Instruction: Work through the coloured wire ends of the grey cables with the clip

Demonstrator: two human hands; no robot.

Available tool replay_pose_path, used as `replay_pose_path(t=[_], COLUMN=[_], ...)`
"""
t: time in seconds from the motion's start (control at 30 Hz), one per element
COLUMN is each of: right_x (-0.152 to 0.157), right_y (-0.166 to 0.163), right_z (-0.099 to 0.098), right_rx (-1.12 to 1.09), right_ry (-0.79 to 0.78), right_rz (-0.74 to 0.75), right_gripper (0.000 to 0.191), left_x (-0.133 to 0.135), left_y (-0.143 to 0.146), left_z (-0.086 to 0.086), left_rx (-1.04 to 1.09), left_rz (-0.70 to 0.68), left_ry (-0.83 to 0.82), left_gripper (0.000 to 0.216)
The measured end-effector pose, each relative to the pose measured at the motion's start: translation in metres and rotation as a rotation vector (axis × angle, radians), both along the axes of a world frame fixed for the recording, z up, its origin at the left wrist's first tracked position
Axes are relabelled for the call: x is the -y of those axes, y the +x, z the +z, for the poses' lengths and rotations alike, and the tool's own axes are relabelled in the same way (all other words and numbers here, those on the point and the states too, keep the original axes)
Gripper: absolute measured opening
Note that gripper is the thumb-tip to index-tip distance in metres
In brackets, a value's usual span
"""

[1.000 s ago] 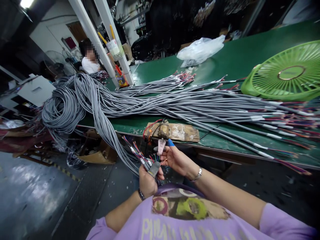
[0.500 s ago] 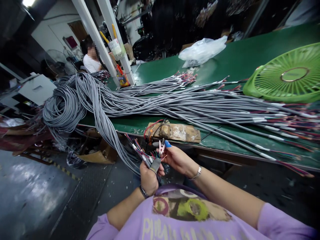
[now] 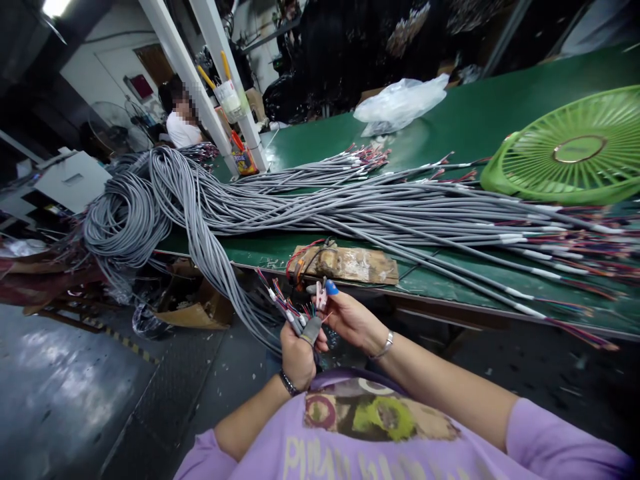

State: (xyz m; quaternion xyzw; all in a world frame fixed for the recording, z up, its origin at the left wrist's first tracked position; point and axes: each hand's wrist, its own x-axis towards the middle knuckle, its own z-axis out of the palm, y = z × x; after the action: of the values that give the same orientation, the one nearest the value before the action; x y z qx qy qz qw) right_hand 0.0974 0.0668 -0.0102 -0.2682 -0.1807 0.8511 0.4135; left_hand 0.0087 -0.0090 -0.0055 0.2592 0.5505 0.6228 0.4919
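Observation:
My left hand is closed round the ends of a few grey cables, whose thin coloured wires fan out above its taped thumb. My right hand, with blue tape on a fingertip, pinches a small pale clip right beside those wire ends. Both hands are held in front of my chest, just below the bench edge. A large bundle of grey cables lies along the green bench and drops off its left end in a coil.
A wooden block with a metal fitting and red wires sits at the bench edge above my hands. A green fan grille lies at right, a clear plastic bag farther back. Another person in white sits far left. Cardboard lies under the bench.
My right hand has brought the clip down and left, from near the wooden block to the coloured wire ends. My left hand has kept its hold on the cables.

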Motion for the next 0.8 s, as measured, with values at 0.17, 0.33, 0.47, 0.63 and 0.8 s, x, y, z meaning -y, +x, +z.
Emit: replay_pose_path(t=[0.17,0.33,0.47,0.63,0.8], right_x=[0.004,0.018,0.029,0.022,0.016], right_y=[0.008,0.022,0.024,0.029,0.039], right_z=[-0.004,-0.007,0.002,0.006,-0.003], right_rx=[-0.012,0.084,0.091,0.309,0.438], right_ry=[0.035,0.136,0.303,0.47,0.468], right_rz=[0.105,0.241,0.374,0.399,0.233], right_gripper=[0.037,0.035,0.026,0.029,0.031], left_x=[0.005,0.013,0.017,0.015,0.012], left_y=[-0.004,-0.011,-0.015,-0.019,-0.017], left_z=[-0.001,-0.016,-0.02,-0.004,-0.001], left_rx=[-0.004,-0.018,-0.083,-0.181,-0.119], left_rz=[0.009,0.003,-0.102,-0.425,-0.326], left_ry=[0.005,0.012,-0.036,-0.128,-0.114], left_gripper=[0.037,0.036,0.037,0.033,0.037])
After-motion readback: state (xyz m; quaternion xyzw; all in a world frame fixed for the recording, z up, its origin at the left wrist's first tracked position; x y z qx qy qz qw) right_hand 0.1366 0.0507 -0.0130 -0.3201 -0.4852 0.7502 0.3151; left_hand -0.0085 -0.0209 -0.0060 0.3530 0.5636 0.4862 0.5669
